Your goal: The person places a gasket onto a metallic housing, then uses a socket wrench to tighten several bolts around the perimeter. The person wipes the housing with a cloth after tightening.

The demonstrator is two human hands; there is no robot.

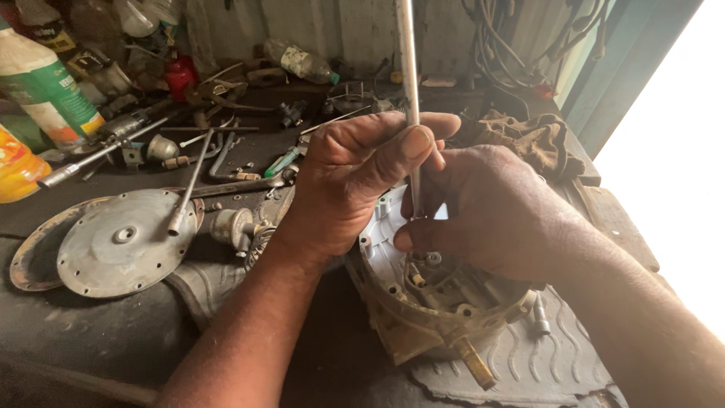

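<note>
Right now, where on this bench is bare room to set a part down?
Bare dark bench lies in front of the round metal cover, left of the left forearm. The back, around the spanners and bottles, is crowded.

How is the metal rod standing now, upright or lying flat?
Upright. The rod rises vertically past the top edge, gripped by the left hand and right hand, its lower end down in the round housing.

Rod (408, 83) tip hidden behind fingers (423, 234)
</note>
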